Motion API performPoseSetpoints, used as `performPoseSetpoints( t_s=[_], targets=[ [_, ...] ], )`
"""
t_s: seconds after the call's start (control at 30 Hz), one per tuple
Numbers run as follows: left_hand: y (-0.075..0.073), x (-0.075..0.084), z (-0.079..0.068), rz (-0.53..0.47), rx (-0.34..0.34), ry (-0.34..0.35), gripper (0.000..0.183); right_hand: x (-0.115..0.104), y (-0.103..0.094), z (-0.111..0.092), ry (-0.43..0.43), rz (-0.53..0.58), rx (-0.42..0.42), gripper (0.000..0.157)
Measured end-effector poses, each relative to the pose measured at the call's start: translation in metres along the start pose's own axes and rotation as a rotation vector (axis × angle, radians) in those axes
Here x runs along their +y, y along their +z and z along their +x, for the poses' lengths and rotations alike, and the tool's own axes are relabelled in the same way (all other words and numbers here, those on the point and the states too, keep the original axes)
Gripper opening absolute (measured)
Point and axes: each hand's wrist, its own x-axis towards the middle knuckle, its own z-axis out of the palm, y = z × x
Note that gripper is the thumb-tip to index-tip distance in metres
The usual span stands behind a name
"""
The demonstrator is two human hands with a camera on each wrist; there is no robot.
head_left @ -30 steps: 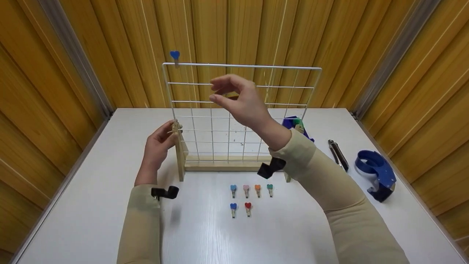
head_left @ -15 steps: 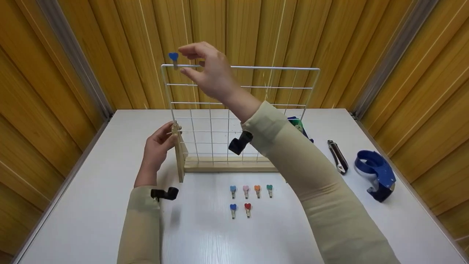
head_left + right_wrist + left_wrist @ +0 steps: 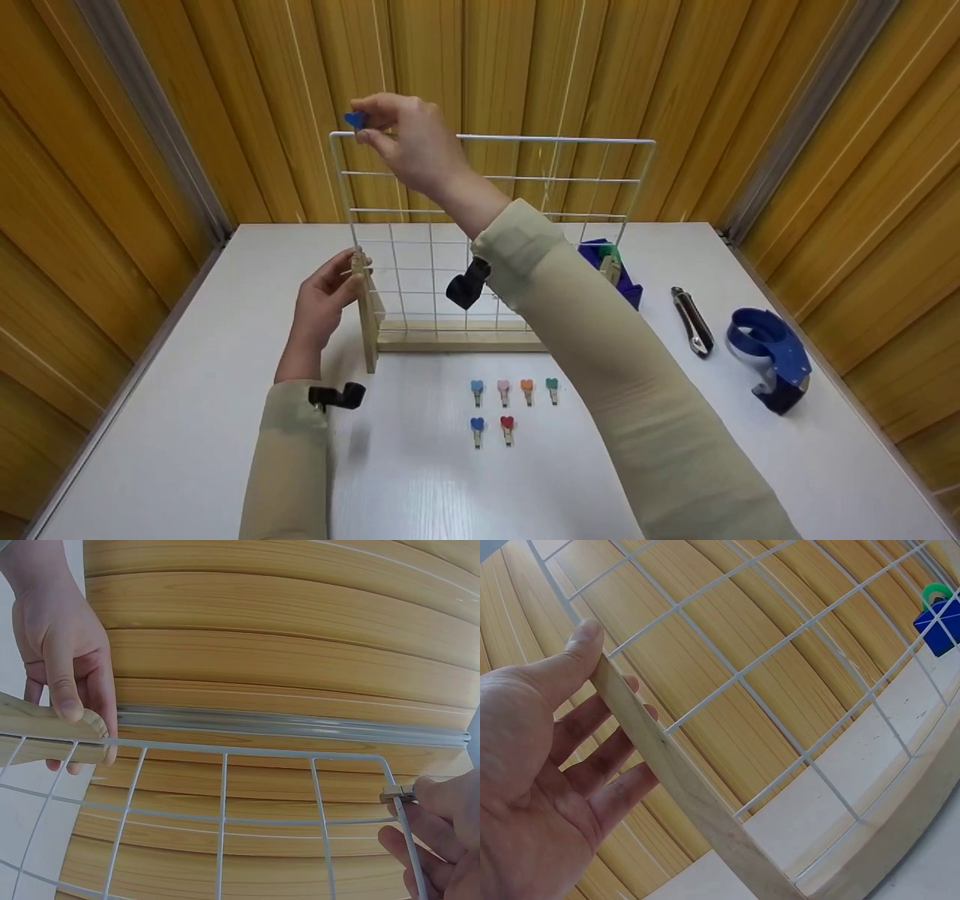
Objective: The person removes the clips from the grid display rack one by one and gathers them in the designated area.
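My right hand (image 3: 420, 142) pinches a small wooden clothes peg with a blue heart (image 3: 354, 120) at the top left corner of a white wire grid (image 3: 555, 139). In the right wrist view, the wooden peg (image 3: 397, 793) sits across the grid's end wire, with my thumb against it. My left hand (image 3: 319, 307) holds the left wooden upright (image 3: 367, 322) of the grid's stand. Seen from the left wrist, the thumb lies on top of that upright (image 3: 667, 757) and the fingers reach behind it. The grid stands upright on a wooden base bar (image 3: 457, 341).
Several heart pegs lie in two rows before the stand, among them a red one (image 3: 508, 426) and a green one (image 3: 553, 390). To the right are a utility knife (image 3: 692, 321) and a blue tape dispenser (image 3: 772, 356). A purple-blue box (image 3: 630, 291) stands behind the grid's right side.
My right hand has moved left and up along the grid to its top left corner and has taken hold of the blue heart peg, which now tilts. The left hand stays on the upright.
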Motion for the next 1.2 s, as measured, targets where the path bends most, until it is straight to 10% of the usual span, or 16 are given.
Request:
performPoseSetpoints(
  t_s=[0.57, 0.97, 1.2],
  targets=[
    [0.003, 0.001, 0.002, -0.012, -0.004, -0.007, 0.051, 0.01, 0.012, -0.006, -0.177, -0.068, 0.201, 0.013],
    [0.003, 0.002, 0.003, -0.019, -0.008, -0.018, 0.051, 0.014, -0.008, -0.033, -0.126, 0.562, 0.167, 0.016],
    [0.003, 0.001, 0.004, -0.017, -0.009, -0.016, 0.05, 0.036, -0.016, -0.063, -0.078, 0.593, 0.12, 0.018]
  ],
)
